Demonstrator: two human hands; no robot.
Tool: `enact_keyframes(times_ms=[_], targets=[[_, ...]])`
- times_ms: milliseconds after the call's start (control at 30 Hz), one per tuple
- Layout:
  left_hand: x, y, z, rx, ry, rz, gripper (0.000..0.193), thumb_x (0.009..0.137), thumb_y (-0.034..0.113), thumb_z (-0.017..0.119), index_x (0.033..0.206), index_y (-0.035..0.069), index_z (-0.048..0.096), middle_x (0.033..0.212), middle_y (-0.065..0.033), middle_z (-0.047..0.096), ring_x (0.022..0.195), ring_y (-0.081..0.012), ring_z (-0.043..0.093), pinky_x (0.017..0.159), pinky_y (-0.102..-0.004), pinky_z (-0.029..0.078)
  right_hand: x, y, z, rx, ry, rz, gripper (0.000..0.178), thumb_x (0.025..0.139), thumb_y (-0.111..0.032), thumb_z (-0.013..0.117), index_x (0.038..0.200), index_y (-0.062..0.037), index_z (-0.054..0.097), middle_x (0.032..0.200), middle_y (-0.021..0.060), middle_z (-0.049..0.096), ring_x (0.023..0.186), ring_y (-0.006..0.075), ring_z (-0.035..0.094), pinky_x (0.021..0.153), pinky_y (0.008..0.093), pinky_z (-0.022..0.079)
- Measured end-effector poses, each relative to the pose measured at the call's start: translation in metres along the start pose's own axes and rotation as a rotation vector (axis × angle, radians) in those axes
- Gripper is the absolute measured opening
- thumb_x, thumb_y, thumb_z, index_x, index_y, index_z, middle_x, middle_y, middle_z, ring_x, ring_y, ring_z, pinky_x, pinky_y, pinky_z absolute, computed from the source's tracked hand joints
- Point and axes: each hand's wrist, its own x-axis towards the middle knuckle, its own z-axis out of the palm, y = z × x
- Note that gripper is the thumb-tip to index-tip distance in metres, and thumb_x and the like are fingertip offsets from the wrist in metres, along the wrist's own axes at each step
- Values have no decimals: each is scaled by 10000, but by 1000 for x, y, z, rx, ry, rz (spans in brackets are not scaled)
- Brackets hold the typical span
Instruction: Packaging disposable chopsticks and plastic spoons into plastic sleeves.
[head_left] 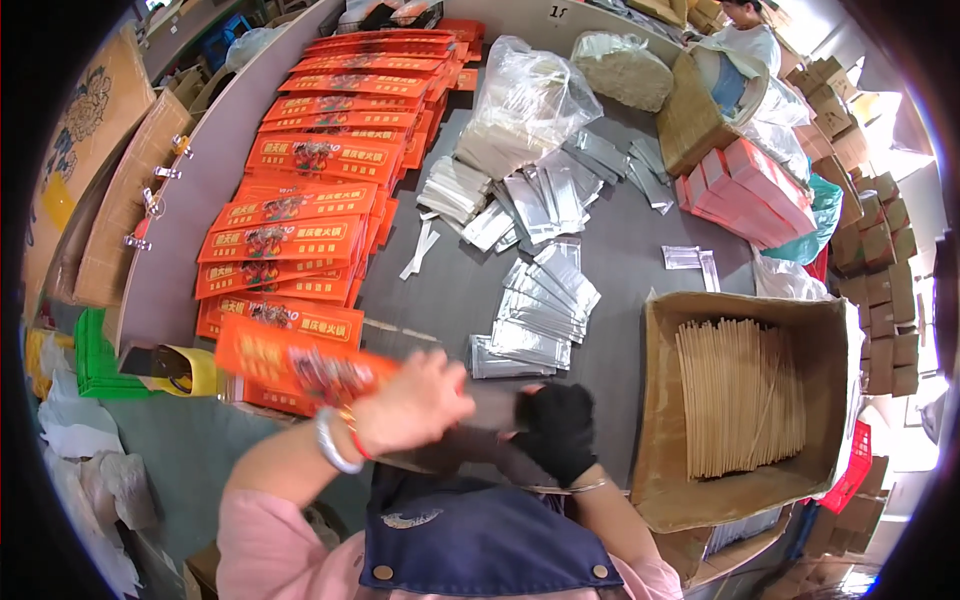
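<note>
My left hand (pixel 415 402), bare with a bracelet and a red band at the wrist, has its fingers curled at the right end of an orange-red printed packet (pixel 300 362). The packet is smeared by motion, tilted over the near end of a long overlapping row of similar packets (pixel 290 240). My right hand (pixel 556 432) wears a black fingerless glove. It hovers low over the near table edge, thumb apart from the fingers, with nothing visible between them. Just beyond it lies a fanned pile of silver flat sachets (pixel 540 310).
An open cardboard box (pixel 665 480) of wooden chopsticks (pixel 740 400) stands at the right. Farther back are a clear plastic bag (pixel 530 100) of pale strips, more silver sachets (pixel 550 195) and pink-red stacks (pixel 750 195). A low partition (pixel 200 180) borders the left; another person (pixel 745 40) is far right.
</note>
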Motion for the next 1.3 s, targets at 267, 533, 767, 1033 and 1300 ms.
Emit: enact_keyframes(times_ms=[267, 533, 767, 1033, 1300], targets=[[-35, -38, 34, -138, 550, -536, 363, 719, 193, 748, 1025, 31, 642, 1230, -204, 530, 1141, -405, 513, 965, -487, 439, -15, 18, -21, -62, 48, 186, 650, 618, -451, 836, 1096, -90, 583, 1010, 76, 614, 974, 272, 574, 914, 450, 361], [-39, 8, 111, -395, 510, -791, 921, 628, 434, 865, 1350, 2, 489, 1464, -208, 353, 1375, -437, 281, 1143, -581, 176, -16, 8, -23, -107, -88, 53, 646, 629, -458, 821, 1113, -99, 589, 1029, 83, 600, 999, 275, 562, 938, 473, 333], [-37, 7, 107, -446, 445, -759, 878, 673, 389, 846, 1367, 6, 468, 1479, -223, 333, 1397, -446, 248, 1155, -568, 156, 12, -30, 48, 63, -113, -84, 644, 698, -477, 771, 1185, -100, 582, 1109, 110, 590, 1066, 300, 552, 979, 508, 316], [61, -124, 73, -165, 789, -680, 432, 783, 79, 727, 1184, 2, 586, 1238, -210, 543, 1122, -375, 535, 926, -443, 452, 4, 44, -8, 7, 268, 113, 504, 714, -265, 807, 1127, -73, 593, 1100, 144, 619, 1036, 344, 577, 920, 457, 422], [46, -104, 82, -529, 463, -772, 156, 765, 137, 751, 893, 63, 702, 859, -162, 643, 836, -355, 638, 745, -444, 510, -129, 170, -33, -423, 386, 858, 344, 819, -216, 716, 1063, -7, 593, 1038, 190, 598, 1017, 384, 564, 878, 458, 459]])
